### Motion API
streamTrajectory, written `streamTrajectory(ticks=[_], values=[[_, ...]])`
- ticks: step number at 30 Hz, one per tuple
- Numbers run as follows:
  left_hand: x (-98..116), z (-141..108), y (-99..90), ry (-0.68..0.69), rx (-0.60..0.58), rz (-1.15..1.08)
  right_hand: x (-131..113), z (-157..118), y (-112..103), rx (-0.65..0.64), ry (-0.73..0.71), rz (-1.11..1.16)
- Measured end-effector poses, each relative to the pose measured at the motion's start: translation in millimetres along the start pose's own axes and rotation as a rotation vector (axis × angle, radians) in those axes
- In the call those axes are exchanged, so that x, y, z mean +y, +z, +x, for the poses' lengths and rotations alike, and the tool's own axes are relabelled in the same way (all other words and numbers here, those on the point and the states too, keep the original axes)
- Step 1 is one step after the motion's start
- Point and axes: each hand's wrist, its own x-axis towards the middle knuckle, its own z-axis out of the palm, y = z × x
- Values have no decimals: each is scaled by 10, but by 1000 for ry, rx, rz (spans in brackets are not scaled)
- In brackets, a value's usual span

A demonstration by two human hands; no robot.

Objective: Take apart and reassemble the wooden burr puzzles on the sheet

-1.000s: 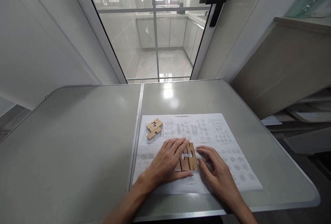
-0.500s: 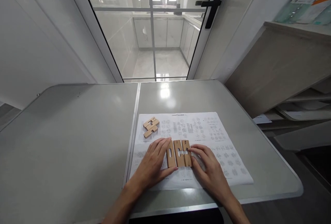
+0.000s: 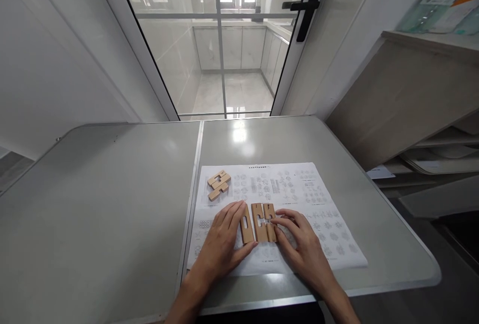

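Three flat wooden puzzle pieces lie side by side on a printed sheet. My left hand (image 3: 223,236) spans the left piece (image 3: 246,234), which has a long slot, with fingertips at its top end and thumb at its bottom. A notched middle piece (image 3: 258,211) stands apart from it, its cutout facing right. Against the right notched piece (image 3: 268,210), marked with a number, my right hand (image 3: 299,239) presses its thumb and fingertips; they hide part of its right edge. Farther up the sheet, several more wooden pieces (image 3: 219,184) lie in a small cluster.
The white paper sheet (image 3: 329,214) carries rows of small diagrams and rests on a grey table (image 3: 112,204) with a metal seam. Beyond the table is a glass door with a black handle (image 3: 309,9). A wooden shelf unit (image 3: 374,99) stands at the right, with plastic packages (image 3: 449,4) on top.
The left piece leans slightly more, and its top has shifted left with my left fingertips, widening the gap to the middle piece. My right fingertips have moved slightly left over the right piece.
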Motion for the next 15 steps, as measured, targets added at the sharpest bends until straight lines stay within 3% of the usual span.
streamTrajectory(ticks=[15], values=[[41, 27, -47, -10, -11, 10, -6, 14, -4, 7, 22, 31]])
